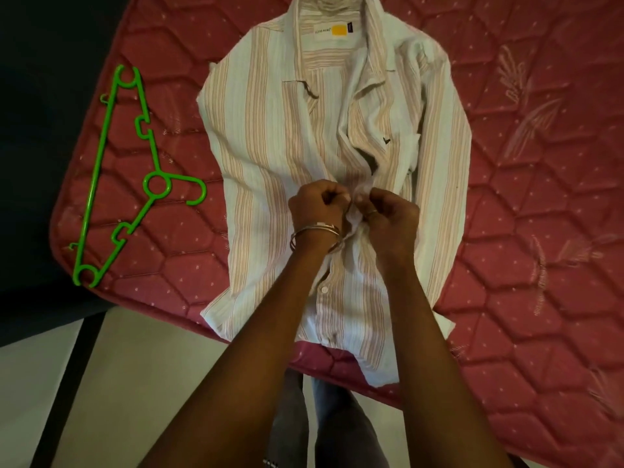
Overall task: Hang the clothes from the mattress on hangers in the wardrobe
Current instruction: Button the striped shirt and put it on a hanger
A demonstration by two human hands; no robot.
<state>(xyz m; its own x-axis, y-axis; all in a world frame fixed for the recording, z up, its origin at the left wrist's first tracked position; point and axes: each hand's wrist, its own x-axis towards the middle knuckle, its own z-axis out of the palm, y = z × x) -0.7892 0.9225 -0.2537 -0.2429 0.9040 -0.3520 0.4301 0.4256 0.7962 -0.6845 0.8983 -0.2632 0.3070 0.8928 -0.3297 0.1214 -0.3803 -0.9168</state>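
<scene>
Early days: both the left hand (317,206) and right hand (391,211) pinch the striped shirt (270,157) placket, probably working a button, hard to see. Green hanger (135,173) lies untouched on the mattress (523,163), so hanging's all left.

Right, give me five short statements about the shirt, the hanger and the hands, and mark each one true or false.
1. The shirt lies flat on the mattress. True.
2. The hanger is inside the shirt. False: it lies on the mattress beside the shirt, apart from it.
3. Both hands work at the shirt's front placket. True: the left hand and right hand pinch the fabric there.
4. The hanger is red. False: it is green.
5. The left hand holds the hanger. False: it grips the shirt.
</scene>
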